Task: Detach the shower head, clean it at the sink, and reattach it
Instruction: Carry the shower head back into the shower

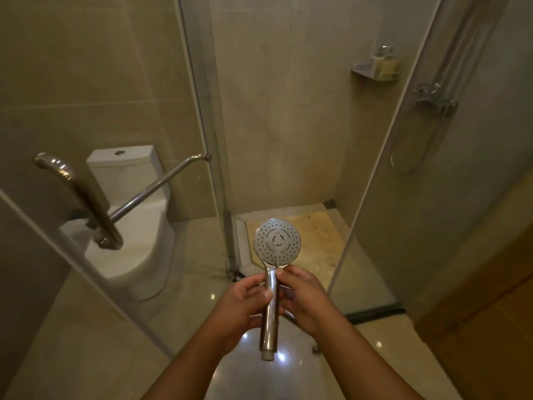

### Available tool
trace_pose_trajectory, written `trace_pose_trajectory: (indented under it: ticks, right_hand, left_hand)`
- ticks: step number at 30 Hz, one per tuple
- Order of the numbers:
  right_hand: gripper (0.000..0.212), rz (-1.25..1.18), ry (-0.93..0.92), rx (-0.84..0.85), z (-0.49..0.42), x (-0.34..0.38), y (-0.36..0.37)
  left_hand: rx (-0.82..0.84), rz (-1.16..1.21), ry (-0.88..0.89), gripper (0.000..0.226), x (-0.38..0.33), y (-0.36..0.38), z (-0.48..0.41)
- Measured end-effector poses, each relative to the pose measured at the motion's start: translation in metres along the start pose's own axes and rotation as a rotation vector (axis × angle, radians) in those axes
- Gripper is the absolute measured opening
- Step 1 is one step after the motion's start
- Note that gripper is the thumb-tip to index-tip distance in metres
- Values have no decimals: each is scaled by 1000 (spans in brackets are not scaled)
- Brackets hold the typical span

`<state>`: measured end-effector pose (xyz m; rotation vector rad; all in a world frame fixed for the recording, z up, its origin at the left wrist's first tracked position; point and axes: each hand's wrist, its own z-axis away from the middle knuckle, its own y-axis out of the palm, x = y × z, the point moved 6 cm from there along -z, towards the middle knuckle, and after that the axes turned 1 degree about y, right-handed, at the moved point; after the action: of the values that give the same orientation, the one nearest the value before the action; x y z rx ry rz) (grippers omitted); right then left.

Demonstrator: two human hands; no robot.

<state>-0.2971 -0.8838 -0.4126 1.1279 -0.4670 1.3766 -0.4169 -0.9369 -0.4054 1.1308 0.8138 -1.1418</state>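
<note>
A chrome shower head (277,241) with a round grey spray face is held upright in front of me, face toward the camera, its threaded handle end pointing down with no hose on it. My left hand (245,306) grips the handle from the left. My right hand (302,298) grips it from the right, thumb near the neck under the face. On the right, behind the glass, the shower mixer valve (435,101) and the hanging hose loop (409,145) show on the wall.
An open glass shower door (95,255) with a chrome handle (83,197) stands at left, a white toilet (129,220) behind it. A fixed glass panel (375,197) borders the right. A corner shelf with bottles (377,69) hangs in the stall. A wooden door (490,313) is at far right.
</note>
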Motion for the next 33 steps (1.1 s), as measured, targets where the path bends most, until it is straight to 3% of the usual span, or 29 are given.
trace_pose_trajectory:
  ticks: [11,17,25,33]
  right_hand:
    - [13,53,-17,37,-149,110,-33]
    - [17,49,-66,18,-232,149,-42]
    - [10,46,-119,-153,-361,214,-56]
    - [8,-89,-203,-311,-443,290,-90]
  left_hand:
    - [-14,110,-43,52,-44,10,-177]
    - [47,110,-56,45,-64,-6,-276]
    - [198,95,-109,36,-106,-25,-435]
    - [397,30,-179,48,-155,0,-569]
